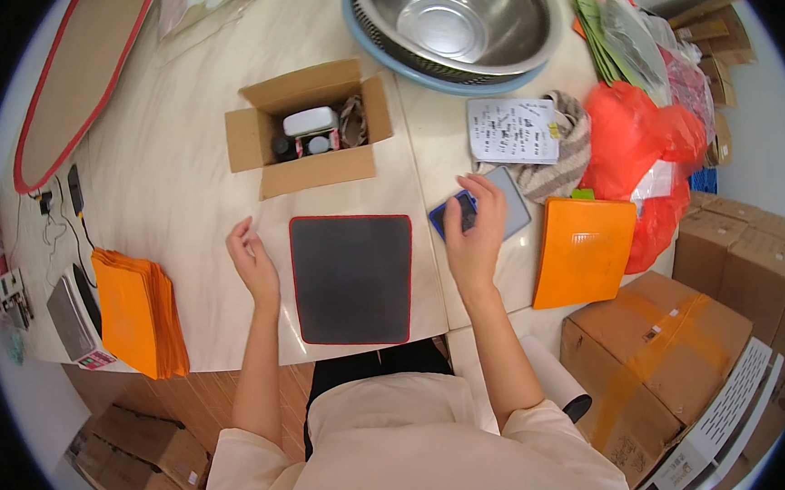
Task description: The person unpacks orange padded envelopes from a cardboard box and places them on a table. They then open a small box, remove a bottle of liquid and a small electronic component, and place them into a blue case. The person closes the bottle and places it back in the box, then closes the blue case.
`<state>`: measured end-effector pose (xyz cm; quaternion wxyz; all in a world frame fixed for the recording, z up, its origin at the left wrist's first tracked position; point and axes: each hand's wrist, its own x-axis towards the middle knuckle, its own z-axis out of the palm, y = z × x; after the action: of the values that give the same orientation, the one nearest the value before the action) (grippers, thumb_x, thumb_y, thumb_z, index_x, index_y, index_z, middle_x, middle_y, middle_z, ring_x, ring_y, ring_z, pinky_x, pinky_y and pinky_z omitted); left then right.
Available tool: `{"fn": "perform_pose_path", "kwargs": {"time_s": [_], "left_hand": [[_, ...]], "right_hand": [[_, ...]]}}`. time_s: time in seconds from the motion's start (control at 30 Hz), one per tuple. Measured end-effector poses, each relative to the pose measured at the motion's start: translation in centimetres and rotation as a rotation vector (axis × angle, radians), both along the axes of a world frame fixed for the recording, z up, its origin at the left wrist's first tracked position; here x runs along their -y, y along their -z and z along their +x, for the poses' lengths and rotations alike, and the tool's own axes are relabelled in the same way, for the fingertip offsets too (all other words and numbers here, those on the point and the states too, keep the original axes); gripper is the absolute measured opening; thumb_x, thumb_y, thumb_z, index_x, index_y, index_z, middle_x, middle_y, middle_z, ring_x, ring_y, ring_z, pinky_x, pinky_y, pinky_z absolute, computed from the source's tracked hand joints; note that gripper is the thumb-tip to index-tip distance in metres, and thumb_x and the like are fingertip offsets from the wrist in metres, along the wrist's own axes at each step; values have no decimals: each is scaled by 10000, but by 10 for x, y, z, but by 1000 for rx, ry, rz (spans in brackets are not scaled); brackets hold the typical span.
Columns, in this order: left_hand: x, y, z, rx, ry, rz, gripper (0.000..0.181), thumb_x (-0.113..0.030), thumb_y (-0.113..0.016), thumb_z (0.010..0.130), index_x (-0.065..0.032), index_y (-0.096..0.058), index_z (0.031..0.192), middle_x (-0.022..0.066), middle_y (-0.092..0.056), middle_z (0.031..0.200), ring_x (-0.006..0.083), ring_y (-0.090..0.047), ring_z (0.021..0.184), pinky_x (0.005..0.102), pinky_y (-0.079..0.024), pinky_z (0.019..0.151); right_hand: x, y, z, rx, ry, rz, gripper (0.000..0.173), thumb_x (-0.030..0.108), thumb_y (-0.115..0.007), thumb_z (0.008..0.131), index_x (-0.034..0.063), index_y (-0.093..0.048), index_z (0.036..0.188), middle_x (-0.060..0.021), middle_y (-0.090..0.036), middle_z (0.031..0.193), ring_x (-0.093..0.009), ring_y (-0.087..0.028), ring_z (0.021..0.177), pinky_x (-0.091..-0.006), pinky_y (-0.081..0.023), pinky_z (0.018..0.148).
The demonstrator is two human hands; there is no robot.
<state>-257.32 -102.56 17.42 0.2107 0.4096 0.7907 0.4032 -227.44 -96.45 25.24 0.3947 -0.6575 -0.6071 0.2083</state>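
Observation:
A dark mat with a red edge [354, 280] lies on the table in front of me. To its left, my left hand [252, 260] hovers with fingers curled loosely and nothing in it. Over an ink pad with a blue rim [440, 220], beside a flat grey case [514, 202], is my right hand [479, 229]; its thumb and fingers are apart, and whether it touches the pad cannot be told. Beyond the mat stands an open cardboard box [319, 171] holding a white item, a dark-capped bottle and other small things. Orange envelopes [587, 248] lie to the right.
A stack of orange mailers [135, 317] and a scale [70, 315] are at the left. A steel bowl [520, 24] sits in a blue basin at the back. A notepad with writing [513, 131] rests on a striped cloth [567, 154], near red plastic bags [639, 152]. Cartons [666, 349] stand at the right.

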Motion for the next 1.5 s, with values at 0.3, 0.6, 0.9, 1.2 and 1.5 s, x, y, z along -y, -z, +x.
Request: {"fn": "perform_pose_path", "kwargs": {"time_s": [0.3,0.6,0.9,1.2,1.5], "left_hand": [[1,32,-38,-422,113,-15,281,-56,-544,862,-70,-579,1140,114,-523,1191,312,-457,1129,426,-329,987],[0,31,-41,-385,70,-60,265,-68,-561,856,-96,-576,1119,82,-524,1174,285,-464,1108,417,-352,957],[0,29,-43,-337,80,-71,286,-77,-578,840,-95,-570,1125,81,-524,1185,290,-467,1099,424,-352,952],[0,16,-48,-91,140,211,362,32,-563,832,-32,-516,1185,147,-500,1230,309,-445,1146,409,-346,985],[-109,-104,7,-96,679,339,372,1,-681,753,-48,-579,1107,82,-564,1105,290,-534,1033,397,-444,881]], "right_hand": [[-79,-31,-118,241,-326,-24,69,45,-691,783,32,-639,826,-70,-606,775,-271,-557,767,-366,-443,698],[-106,-24,-167,757,-270,-484,448,438,-771,711,-2,-687,711,-148,-678,741,-311,-669,744,-393,-535,691],[-117,-20,-161,743,-320,-498,315,290,-717,715,-16,-686,784,-190,-677,856,-325,-664,833,-423,-536,728],[-96,-1,-173,751,-136,-78,281,230,-706,684,10,-553,770,-162,-606,674,-323,-624,671,-414,-523,640],[-87,-20,-157,276,-139,-55,180,167,-655,814,21,-569,874,-169,-611,728,-350,-594,684,-448,-474,642]]}}
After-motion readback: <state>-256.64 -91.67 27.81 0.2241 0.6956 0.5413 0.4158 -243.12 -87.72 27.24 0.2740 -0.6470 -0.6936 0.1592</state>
